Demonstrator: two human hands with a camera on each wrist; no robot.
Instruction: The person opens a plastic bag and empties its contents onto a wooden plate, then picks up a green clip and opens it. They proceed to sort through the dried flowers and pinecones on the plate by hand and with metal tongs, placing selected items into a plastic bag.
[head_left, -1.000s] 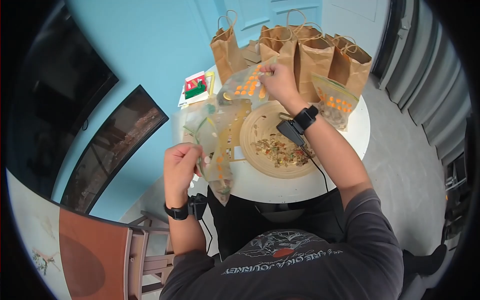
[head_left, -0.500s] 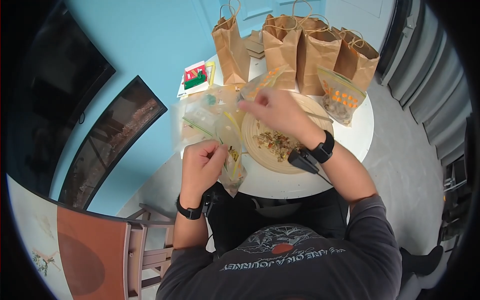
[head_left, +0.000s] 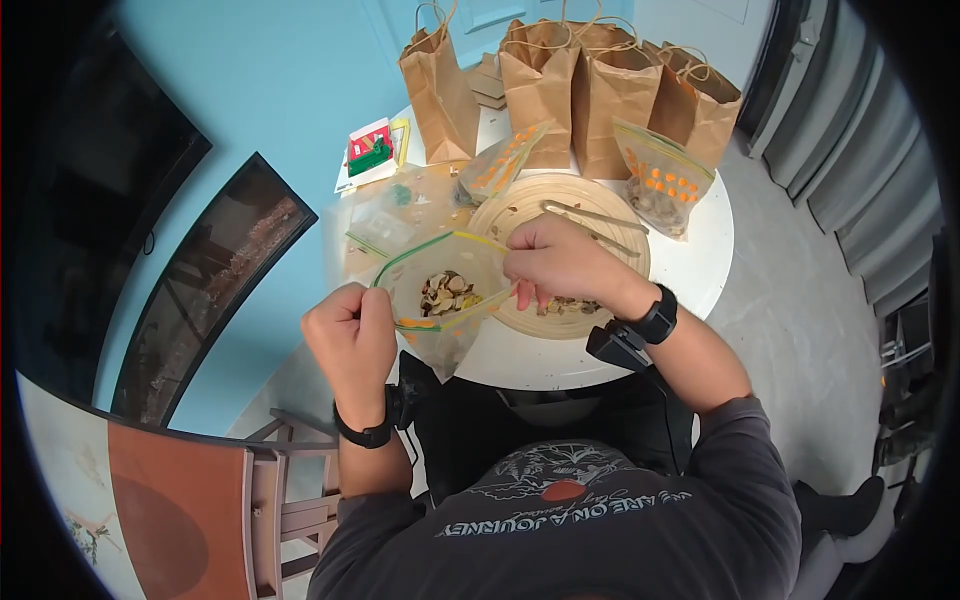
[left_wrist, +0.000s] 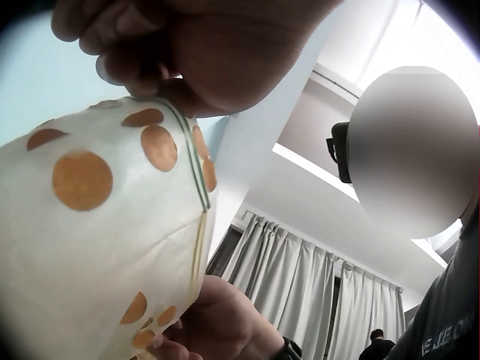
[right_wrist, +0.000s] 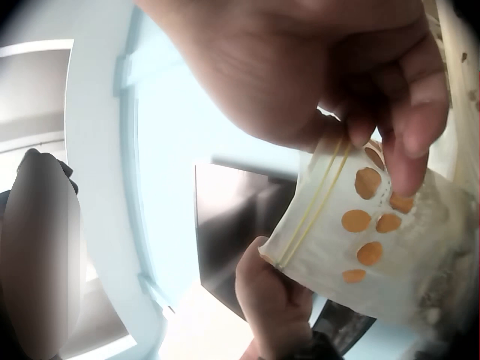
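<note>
A clear zip bag with orange dots (head_left: 440, 345) hangs between both hands over the table's near edge, its mouth spread wide. Dried mixed pieces (head_left: 448, 293) lie inside it. My left hand (head_left: 355, 340) grips the left side of the rim, by the green zip strip. On the opposite side, my right hand (head_left: 560, 265) pinches the rim near the yellow strip, fingers curled in the right wrist view. Beneath the right hand is a round wooden plate (head_left: 625, 195) bearing more dried pieces (head_left: 570, 305), partly hidden. Tongs (head_left: 590, 213) lie across that plate.
Several brown paper bags (head_left: 540, 100) line the back of the round white table (head_left: 700, 265). Another dotted zip bag (head_left: 500, 165) leans behind the plate; a filled one (head_left: 660, 185) stands at right. Left are flat clear bags (head_left: 400, 205) and a red-and-green box (head_left: 370, 150).
My right hand has let go of the dotted bag behind the plate and come down to the near bag's rim. That bag's mouth has been pulled wide between both hands.
</note>
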